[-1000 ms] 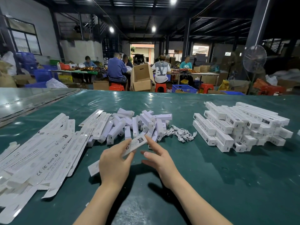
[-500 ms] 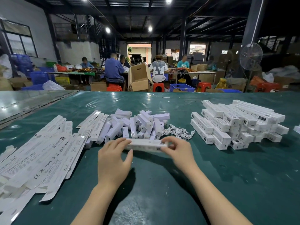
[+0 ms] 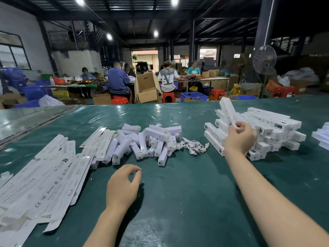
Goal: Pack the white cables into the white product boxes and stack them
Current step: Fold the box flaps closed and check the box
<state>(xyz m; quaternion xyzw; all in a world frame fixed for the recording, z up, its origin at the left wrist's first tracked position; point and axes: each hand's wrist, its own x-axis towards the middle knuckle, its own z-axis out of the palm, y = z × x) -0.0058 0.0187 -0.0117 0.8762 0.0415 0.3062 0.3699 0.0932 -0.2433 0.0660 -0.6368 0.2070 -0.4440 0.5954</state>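
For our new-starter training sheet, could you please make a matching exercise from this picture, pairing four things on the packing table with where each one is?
Things:
1. flat cartons
2. white cables
3. stacked boxes
4. tilted box

Places:
A. gripped by the right hand
B. piled on the right side of the table
C. spread along the left side
D. tangled heap in the middle

Pairs: 1-C, 2-D, 3-B, 4-A.

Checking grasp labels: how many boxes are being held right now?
1. A white box is gripped at its lower end by the right hand, tilted above the stack of packed boxes. The left hand holds nothing.
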